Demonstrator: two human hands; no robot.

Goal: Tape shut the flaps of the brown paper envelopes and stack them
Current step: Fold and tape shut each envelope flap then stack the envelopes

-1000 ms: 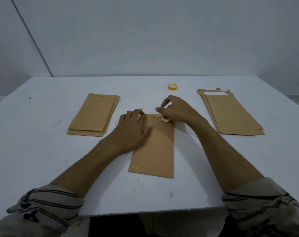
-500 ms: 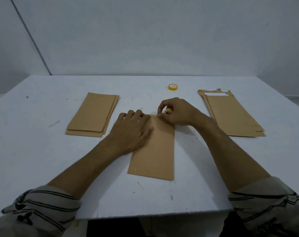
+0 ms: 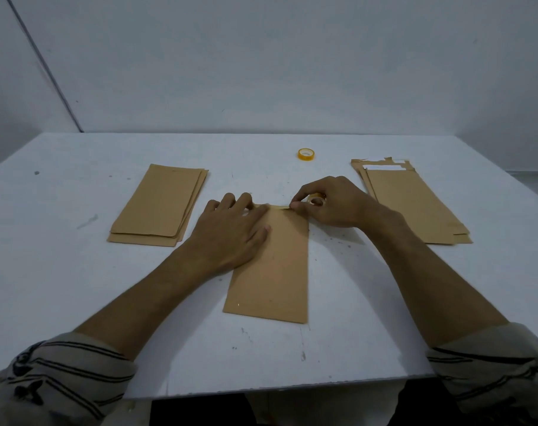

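Envelope lies flat under left fingers; right fingers pinch tape roll.

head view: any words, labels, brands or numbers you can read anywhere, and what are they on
No text can be read here.
middle envelope, left stack, right stack: plain brown, no print visible.
white strips atop the right stack: apparently blank.
yellow tape roll on the table, held roll in the right hand: too small to show any label.
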